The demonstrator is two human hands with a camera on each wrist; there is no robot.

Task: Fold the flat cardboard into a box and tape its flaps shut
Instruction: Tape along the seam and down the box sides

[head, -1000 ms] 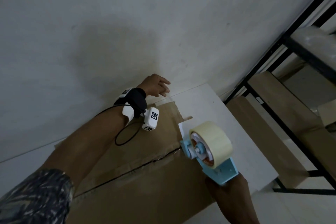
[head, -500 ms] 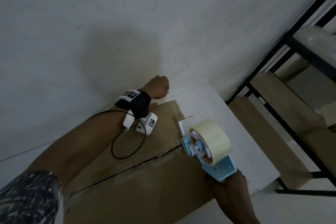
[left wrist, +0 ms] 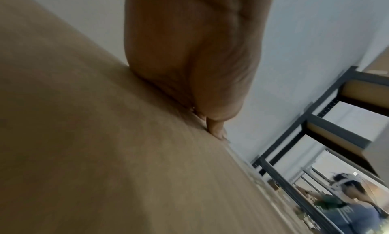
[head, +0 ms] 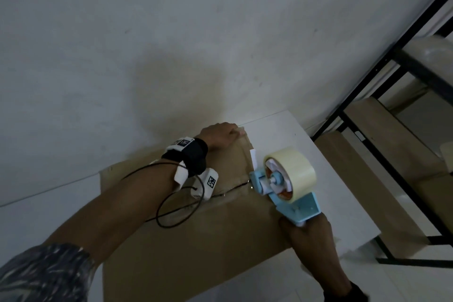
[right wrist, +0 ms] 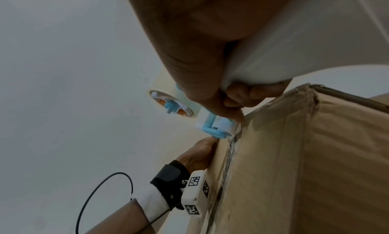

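A brown cardboard box [head: 196, 240] lies on a white table [head: 338, 179], its top flaps folded down along a dark seam [head: 230, 190]. My left hand [head: 224, 133] rests on the box's far right corner, palm and fingers pressing the flap; the left wrist view shows a fingertip [left wrist: 216, 131] on the cardboard [left wrist: 105, 154]. My right hand [head: 306, 230] grips the handle of a light-blue tape dispenser [head: 289, 179] with a cream roll. The dispenser's front end sits at the right end of the seam. In the right wrist view, the dispenser's roller [right wrist: 214, 126] touches the box edge [right wrist: 294, 171].
A white wall [head: 171, 44] stands directly behind the table. A black metal rack [head: 367, 110] with wooden shelves is at the right, close to the table's corner. A small white slip [head: 253, 157] sticks up at the box's right edge. Another person [left wrist: 347, 209] is far off by the rack.
My left hand has settled flat on the box's far corner. The dispenser has come down and left until its front end meets the end of the seam.
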